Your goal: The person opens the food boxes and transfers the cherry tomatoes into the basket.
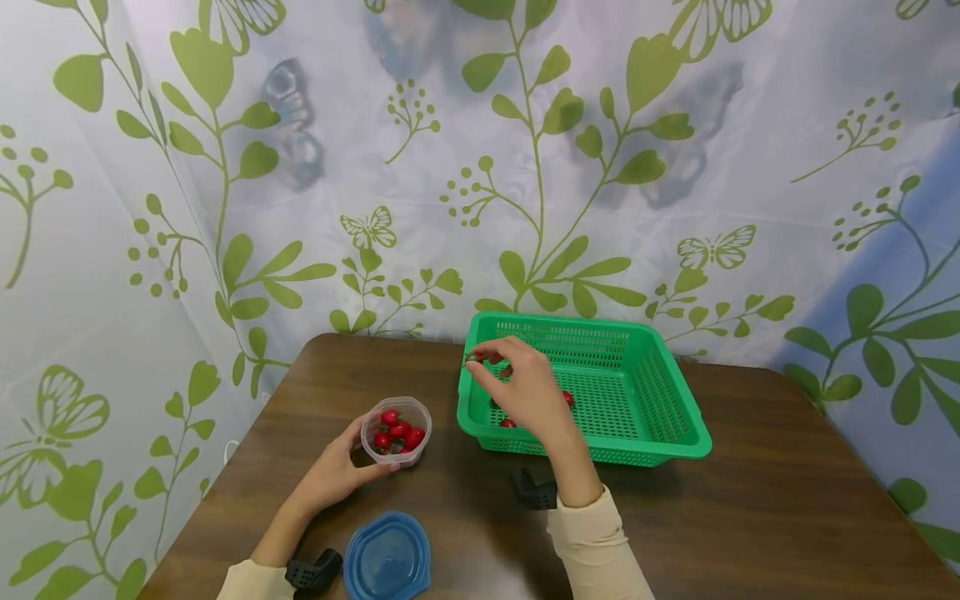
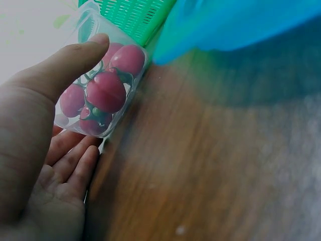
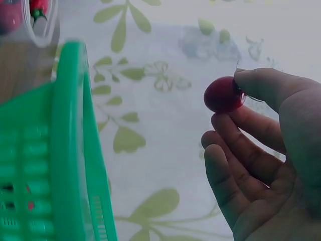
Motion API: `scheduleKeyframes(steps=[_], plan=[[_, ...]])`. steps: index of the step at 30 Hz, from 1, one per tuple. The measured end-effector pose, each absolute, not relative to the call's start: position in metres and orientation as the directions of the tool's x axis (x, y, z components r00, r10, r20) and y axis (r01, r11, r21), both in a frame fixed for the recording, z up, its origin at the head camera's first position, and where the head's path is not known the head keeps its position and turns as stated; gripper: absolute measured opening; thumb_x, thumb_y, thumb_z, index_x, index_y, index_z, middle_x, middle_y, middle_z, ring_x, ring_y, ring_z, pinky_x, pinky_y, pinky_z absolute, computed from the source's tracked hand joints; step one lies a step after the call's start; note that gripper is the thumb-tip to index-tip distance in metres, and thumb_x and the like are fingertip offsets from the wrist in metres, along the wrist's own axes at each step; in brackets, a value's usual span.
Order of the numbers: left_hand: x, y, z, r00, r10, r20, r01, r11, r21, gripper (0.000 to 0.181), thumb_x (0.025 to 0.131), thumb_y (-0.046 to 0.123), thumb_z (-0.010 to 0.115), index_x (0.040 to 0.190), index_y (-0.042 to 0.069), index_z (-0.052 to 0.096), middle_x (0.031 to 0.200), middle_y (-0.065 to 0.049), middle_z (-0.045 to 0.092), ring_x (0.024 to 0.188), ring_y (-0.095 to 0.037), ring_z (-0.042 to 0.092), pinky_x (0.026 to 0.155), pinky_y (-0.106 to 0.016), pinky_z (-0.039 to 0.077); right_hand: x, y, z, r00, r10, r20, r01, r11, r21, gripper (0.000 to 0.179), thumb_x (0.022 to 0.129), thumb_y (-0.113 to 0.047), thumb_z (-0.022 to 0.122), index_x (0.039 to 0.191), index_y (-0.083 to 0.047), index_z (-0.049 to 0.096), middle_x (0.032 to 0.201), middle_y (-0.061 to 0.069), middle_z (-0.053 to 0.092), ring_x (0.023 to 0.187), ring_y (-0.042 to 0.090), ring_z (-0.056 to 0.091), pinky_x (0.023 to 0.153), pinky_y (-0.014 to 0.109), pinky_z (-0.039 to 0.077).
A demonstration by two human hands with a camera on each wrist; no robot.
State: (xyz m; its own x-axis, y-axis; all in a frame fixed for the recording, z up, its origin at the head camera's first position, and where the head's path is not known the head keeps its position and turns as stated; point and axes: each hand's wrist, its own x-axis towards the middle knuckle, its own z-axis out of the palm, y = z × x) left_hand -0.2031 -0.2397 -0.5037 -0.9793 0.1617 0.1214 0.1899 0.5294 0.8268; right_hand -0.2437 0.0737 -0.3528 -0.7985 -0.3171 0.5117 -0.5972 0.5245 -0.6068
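Observation:
A cherry tomato with a green stem is pinched between the thumb and fingers of my right hand, above the left side of the green basket. My left hand holds a clear plastic container on the table, thumb on one side and fingers around the other. Several red cherry tomatoes with green stems lie inside that container. In the basket, a few more tomatoes show, partly hidden by my right hand and forearm.
A blue lid lies on the brown wooden table in front of the container, near my left wrist. Behind the table hangs a pale curtain with green leaves and butterflies. The basket stands at the table's back edge.

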Motion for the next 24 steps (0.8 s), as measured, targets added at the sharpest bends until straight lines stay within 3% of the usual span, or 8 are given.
scheduleKeyframes(steps=[24], plan=[[-0.204, -0.24, -0.504, -0.979, 0.168, 0.115, 0.187, 0.522, 0.832, 0.096, 0.081, 0.04, 0.089, 0.158, 0.015, 0.037, 0.154, -0.014, 0.051, 0.14, -0.04, 0.052, 0.116, -0.06, 0.039, -0.273, 0.149, -0.37, -0.921, -0.088, 0.38, -0.353, 0.602, -0.717, 0.032, 0.102, -0.03, 0.068, 0.126, -0.009, 0.07, 0.124, 0.012, 0.069, 0.11, 0.03, 0.065, 0.088, 0.048, 0.056]])
